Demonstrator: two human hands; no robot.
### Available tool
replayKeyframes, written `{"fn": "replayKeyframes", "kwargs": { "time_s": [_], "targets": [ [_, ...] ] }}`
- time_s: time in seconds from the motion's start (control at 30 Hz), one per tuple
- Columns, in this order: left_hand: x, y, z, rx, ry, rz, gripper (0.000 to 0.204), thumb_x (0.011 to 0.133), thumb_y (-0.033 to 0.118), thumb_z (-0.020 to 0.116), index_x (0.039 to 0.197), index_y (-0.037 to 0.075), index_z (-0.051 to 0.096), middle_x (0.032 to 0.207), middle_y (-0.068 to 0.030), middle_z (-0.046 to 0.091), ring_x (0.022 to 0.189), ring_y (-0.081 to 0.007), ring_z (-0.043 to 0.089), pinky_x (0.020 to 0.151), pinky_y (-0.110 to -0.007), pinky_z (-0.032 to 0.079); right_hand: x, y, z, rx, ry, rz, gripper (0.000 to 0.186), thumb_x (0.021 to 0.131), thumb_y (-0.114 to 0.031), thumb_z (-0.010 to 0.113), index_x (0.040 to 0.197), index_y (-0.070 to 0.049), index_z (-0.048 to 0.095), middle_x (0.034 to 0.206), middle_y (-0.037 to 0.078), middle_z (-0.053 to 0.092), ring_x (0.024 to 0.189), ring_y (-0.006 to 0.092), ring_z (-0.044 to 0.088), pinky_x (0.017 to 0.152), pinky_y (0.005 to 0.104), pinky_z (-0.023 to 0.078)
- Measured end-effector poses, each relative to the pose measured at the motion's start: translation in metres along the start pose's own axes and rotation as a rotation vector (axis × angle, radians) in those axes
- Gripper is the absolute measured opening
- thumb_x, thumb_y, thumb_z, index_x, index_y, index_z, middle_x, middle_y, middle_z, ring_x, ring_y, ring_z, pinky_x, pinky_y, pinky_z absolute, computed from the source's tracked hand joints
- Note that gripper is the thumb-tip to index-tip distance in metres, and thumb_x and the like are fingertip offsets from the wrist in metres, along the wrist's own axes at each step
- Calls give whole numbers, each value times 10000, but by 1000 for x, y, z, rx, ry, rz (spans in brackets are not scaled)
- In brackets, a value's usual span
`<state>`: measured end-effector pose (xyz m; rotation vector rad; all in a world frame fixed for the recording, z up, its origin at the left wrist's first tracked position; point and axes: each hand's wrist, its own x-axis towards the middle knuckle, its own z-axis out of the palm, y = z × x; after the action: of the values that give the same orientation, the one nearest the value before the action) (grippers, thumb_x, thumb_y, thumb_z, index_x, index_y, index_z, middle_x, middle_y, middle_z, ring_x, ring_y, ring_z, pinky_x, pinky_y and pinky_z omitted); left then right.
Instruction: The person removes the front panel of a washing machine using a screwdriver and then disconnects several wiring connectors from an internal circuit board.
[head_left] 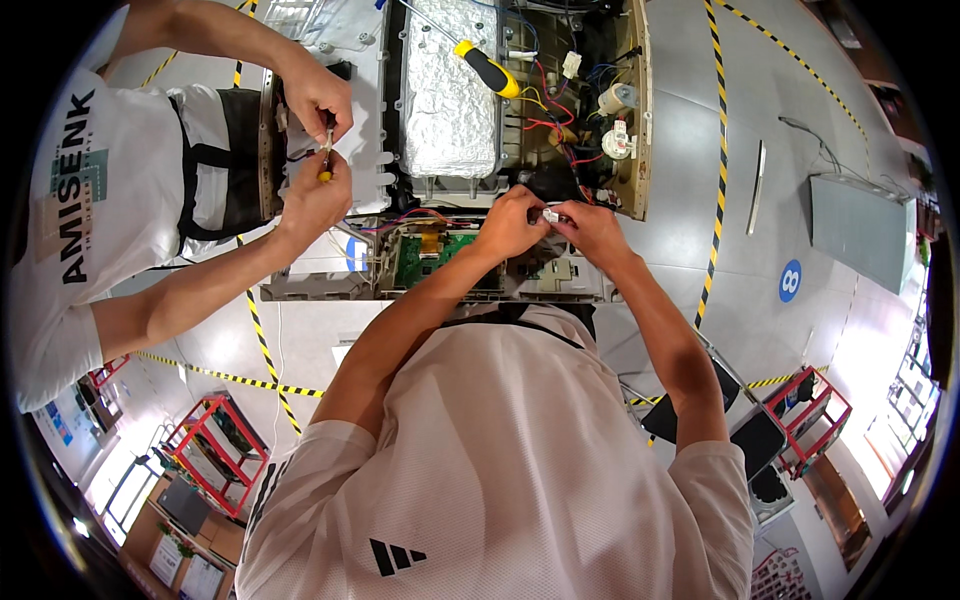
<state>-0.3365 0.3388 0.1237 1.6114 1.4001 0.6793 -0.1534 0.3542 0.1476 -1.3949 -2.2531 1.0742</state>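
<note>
My left hand (515, 224) and my right hand (594, 234) meet over the near edge of an opened appliance (643, 100). The fingertips of both are closed on a small white wire connector (551, 215). Just beneath my wrists lies a panel (378, 288) with a green circuit board (412, 262) and coloured wires. Red and black wires (572, 160) run from the appliance's inside down toward my fingers. A white round part (618, 142) sits to the upper right of my right hand.
A yellow-black screwdriver (487, 70) lies over the foil-covered block (450, 120). At left, a co-worker's hands (318, 190) pinch a small part beside the appliance. A grey metal box (862, 230) stands on the floor at right. Red-framed carts (215, 450) are behind me.
</note>
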Motion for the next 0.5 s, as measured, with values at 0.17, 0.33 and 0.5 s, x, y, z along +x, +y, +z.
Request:
{"fn": "replayKeyframes", "kwargs": {
  "time_s": [0.17,0.33,0.5],
  "targets": [
    [1,-3,2,-49,22,-6,223,715,102,639,891,-29,677,862,-130,616,711,-255,632,667,-342,505,3,13,-2,58,6,-97,185,778,-138,698,947,-92,637,765,120,657,696,315,635,603,377,510],
    [2,-3,2,-76,40,-12,214,719,97,638,889,-22,692,855,-127,633,689,-247,633,658,-337,507,6,7,-8,163,-16,-48,189,770,-96,703,951,-69,655,763,137,657,665,303,639,599,350,510],
    [3,-4,2,-74,34,-21,207,723,91,635,890,-15,696,848,-126,631,695,-245,630,656,-333,503,7,10,-10,268,-46,20,170,784,-61,682,951,-51,653,739,123,654,636,228,651,592,312,500]
  ]
}}
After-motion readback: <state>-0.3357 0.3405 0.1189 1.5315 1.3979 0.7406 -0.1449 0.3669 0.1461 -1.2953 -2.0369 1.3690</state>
